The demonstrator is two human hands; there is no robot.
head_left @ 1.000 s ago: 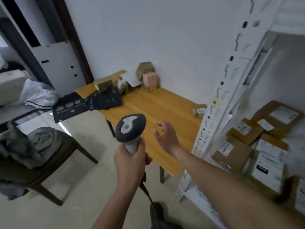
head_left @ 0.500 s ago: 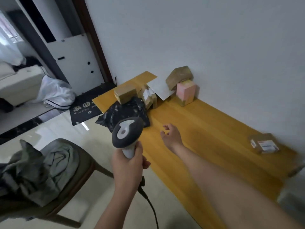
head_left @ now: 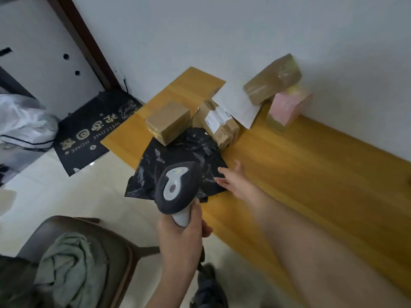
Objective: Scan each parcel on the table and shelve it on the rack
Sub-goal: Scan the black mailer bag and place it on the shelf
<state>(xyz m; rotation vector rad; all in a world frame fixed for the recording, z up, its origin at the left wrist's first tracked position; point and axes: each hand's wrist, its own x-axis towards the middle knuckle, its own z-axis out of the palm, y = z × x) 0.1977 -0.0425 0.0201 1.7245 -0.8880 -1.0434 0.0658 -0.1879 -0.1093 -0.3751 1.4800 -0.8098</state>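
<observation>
Right now, head view, the only one: left hand grips the scanner by its handle, head aimed toward the far parcels. Right hand is spread, fingers straight, reaching to the near right edge of the black poly bag; contact w/ the bag looks likely but can't be told for sure. Bag lies at the near left end of the surface, partly hanging over the edge. Behind it: a brown box, a labelled box, a white envelope, a taped box propped on a pink box. Rack not in shot.

Judgement: step is picking up the bag to scan. Best to grab a firm fold, lift clear, then find and flatten the label, since crinkled film may spoil the read.

Vs 0.5 s ago: right hand has moved from bare wood onto the bag's edge; the view has come closer, and the small parcel at the right is out of frame.
</observation>
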